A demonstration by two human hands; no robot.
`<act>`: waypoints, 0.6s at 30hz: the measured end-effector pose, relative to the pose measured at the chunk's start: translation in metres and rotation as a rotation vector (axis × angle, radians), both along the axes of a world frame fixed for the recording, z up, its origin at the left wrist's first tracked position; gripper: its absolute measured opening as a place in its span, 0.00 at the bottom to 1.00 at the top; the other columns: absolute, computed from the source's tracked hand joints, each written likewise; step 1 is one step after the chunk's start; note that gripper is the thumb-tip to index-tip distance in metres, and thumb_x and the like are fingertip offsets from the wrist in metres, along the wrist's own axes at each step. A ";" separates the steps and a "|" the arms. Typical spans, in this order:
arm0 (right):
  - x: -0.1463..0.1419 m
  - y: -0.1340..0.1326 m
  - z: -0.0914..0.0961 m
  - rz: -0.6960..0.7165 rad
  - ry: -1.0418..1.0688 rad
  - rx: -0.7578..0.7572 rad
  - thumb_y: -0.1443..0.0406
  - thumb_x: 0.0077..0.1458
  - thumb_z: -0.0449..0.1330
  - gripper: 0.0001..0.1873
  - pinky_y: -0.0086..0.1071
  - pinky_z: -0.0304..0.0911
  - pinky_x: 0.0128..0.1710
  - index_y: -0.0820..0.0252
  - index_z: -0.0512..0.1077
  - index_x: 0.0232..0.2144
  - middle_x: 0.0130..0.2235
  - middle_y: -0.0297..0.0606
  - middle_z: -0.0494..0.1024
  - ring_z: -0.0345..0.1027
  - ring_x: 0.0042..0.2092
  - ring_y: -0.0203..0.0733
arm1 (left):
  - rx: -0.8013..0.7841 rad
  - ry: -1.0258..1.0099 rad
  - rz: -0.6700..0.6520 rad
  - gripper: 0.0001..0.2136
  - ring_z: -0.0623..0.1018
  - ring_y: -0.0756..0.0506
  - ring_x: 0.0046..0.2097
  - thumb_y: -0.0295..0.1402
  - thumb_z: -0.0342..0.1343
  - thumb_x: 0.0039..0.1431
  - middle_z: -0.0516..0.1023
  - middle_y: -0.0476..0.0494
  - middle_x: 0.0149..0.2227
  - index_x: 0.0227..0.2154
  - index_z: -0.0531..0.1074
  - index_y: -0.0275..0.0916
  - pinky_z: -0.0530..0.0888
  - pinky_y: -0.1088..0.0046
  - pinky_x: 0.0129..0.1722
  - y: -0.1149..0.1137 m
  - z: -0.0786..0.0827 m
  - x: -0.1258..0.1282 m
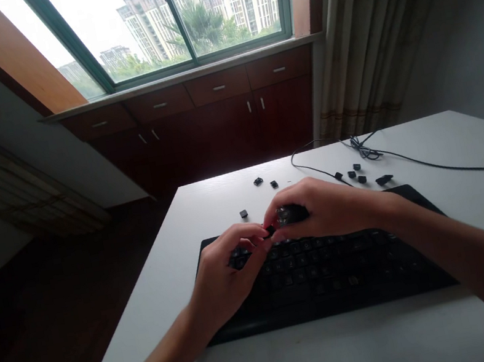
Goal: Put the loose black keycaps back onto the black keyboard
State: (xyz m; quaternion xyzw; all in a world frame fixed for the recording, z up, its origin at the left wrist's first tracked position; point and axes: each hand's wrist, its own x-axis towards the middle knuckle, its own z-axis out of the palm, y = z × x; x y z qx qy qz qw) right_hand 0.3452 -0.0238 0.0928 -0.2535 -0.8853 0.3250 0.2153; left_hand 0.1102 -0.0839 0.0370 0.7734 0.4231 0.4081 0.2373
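A black computer keyboard (333, 271) lies on a white table (209, 205), and several of its keys look removed near the top edge. My left hand (226, 277) rests over the keyboard's upper left, its fingertips closing on a small black keycap (270, 231). My right hand (326, 207) sits above the top row, curled around a dark glossy object (291, 214), partly hidden by the fingers. Loose black keycaps (258, 181) lie on the table beyond the keyboard, with another group (353, 172) to the right.
A thin black cable (431, 167) with a tangled bundle (363, 150) runs across the table's far right. The table's far and left edges drop away to a dark wooden floor. Dark wooden cabinets (222, 122) stand beyond, below a window (177, 24).
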 end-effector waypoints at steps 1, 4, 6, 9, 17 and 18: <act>0.000 -0.001 0.001 0.004 -0.007 0.023 0.60 0.59 0.65 0.12 0.28 0.64 0.41 0.58 0.79 0.44 0.40 0.34 0.83 0.75 0.40 0.37 | -0.003 -0.004 -0.006 0.06 0.80 0.50 0.42 0.29 0.59 0.65 0.80 0.49 0.44 0.43 0.75 0.43 0.77 0.75 0.42 0.000 0.000 0.000; -0.001 -0.002 0.004 0.029 -0.039 0.085 0.63 0.59 0.65 0.11 0.28 0.63 0.41 0.59 0.79 0.43 0.41 0.35 0.83 0.75 0.40 0.38 | -0.018 -0.005 0.009 0.06 0.80 0.51 0.41 0.29 0.60 0.65 0.81 0.51 0.42 0.42 0.76 0.44 0.77 0.77 0.41 0.002 -0.001 -0.002; -0.001 -0.003 0.004 0.032 -0.064 0.119 0.64 0.59 0.65 0.10 0.29 0.63 0.41 0.60 0.79 0.43 0.41 0.37 0.83 0.75 0.41 0.39 | -0.042 -0.015 0.013 0.06 0.81 0.51 0.41 0.29 0.60 0.64 0.81 0.52 0.41 0.43 0.76 0.45 0.77 0.77 0.41 0.002 -0.003 -0.002; -0.001 -0.003 0.002 0.020 -0.087 0.160 0.64 0.60 0.64 0.10 0.30 0.63 0.41 0.60 0.79 0.44 0.40 0.39 0.83 0.76 0.41 0.40 | -0.077 -0.035 -0.031 0.07 0.81 0.50 0.43 0.29 0.59 0.65 0.81 0.51 0.42 0.44 0.75 0.44 0.78 0.75 0.43 0.003 -0.003 -0.002; 0.001 -0.001 -0.003 -0.017 -0.129 0.144 0.61 0.61 0.63 0.12 0.30 0.62 0.38 0.58 0.80 0.44 0.37 0.38 0.84 0.76 0.38 0.41 | -0.005 0.065 -0.033 0.10 0.79 0.51 0.40 0.28 0.61 0.63 0.80 0.51 0.43 0.46 0.75 0.45 0.76 0.74 0.41 0.005 -0.004 -0.002; 0.001 -0.001 -0.003 -0.020 -0.145 0.142 0.61 0.60 0.63 0.12 0.30 0.62 0.38 0.57 0.80 0.44 0.37 0.38 0.84 0.76 0.38 0.41 | 0.006 0.074 -0.028 0.10 0.78 0.52 0.39 0.29 0.62 0.63 0.80 0.52 0.42 0.45 0.75 0.45 0.76 0.75 0.40 0.005 -0.005 -0.002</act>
